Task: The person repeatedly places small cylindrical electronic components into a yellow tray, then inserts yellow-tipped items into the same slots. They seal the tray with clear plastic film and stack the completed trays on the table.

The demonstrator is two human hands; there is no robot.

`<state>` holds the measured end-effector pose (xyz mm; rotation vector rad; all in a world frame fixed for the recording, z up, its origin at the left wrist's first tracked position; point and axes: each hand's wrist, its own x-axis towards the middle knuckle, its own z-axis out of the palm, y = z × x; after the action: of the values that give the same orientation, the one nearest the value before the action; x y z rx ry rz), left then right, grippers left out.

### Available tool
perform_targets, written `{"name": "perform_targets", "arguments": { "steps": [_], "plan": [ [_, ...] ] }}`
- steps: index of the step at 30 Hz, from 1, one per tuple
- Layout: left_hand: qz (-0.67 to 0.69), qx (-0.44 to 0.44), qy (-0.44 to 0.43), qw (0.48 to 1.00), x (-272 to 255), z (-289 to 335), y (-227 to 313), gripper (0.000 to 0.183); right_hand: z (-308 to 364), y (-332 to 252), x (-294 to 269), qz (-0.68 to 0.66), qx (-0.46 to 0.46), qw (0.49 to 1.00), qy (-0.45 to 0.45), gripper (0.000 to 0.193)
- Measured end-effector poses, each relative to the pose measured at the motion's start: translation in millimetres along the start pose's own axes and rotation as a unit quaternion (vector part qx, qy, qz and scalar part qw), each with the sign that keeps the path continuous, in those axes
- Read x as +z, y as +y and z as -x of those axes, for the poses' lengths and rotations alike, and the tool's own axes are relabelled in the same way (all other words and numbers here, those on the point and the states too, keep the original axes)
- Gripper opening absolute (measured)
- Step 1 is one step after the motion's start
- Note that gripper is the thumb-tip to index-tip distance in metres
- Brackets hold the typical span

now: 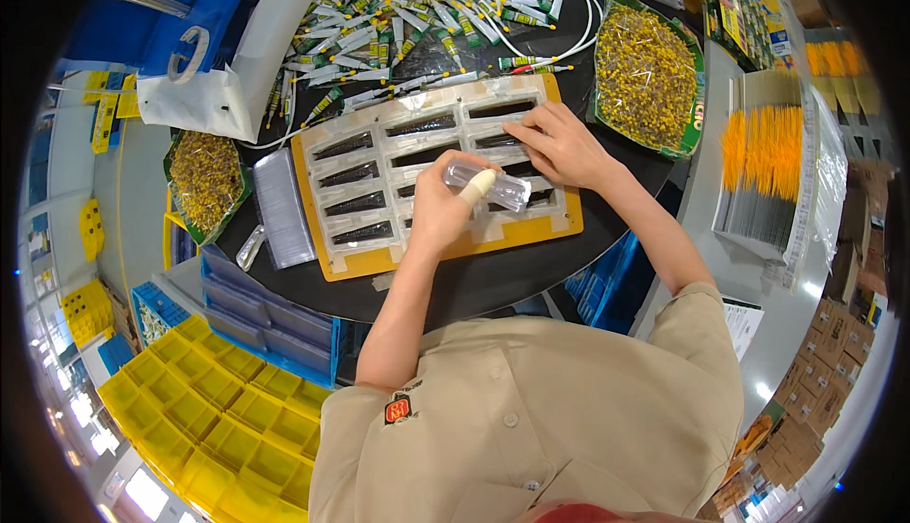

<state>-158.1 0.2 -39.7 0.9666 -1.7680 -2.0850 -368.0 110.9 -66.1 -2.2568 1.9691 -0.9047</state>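
A yellow-edged board (427, 265) with rows of wedge-shaped slots lies on the black round table (474, 297). Clear plastic lines many slots, and dark film shows inside several. Over the board's middle, my left hand (442, 208) is closed around a few nested clear plastic blister shells (512, 193); its thumb wears a cream finger cot (481, 185). My right hand (566, 147) rests at the board's right columns, index finger stretched out at a slot's edge. I see nothing gripped in it, though its lower fingers are partly hidden.
Beyond the board lies a heap of small green-and-white tubes (408, 21) with yellow caps. Boxes of small yellow pieces stand right (645, 78) and left (206, 182). A stack of clear sheets (284, 208) flanks the board. Yellow crates (227, 409) sit lower left; orange-marked cards (763, 158) stand right.
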Motion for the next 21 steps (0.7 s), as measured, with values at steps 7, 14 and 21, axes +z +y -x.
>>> {"name": "perform_targets", "arguments": {
  "steps": [7,14,21],
  "plan": [
    [0.071,-0.017,0.027,0.997,12.2,4.8,-3.5,0.013,-15.4,10.0,1.0,0.062,0.073,0.992,0.088,0.042],
    [0.034,-0.001,0.048,0.998,16.8,-1.2,-4.7,0.011,-22.6,24.5,5.7,0.138,-0.017,0.988,0.060,0.014],
    [0.066,0.024,0.094,0.993,18.0,-9.5,-19.9,0.017,-13.1,1.6,-1.4,0.038,0.052,0.994,0.087,0.017]
  ]
}}
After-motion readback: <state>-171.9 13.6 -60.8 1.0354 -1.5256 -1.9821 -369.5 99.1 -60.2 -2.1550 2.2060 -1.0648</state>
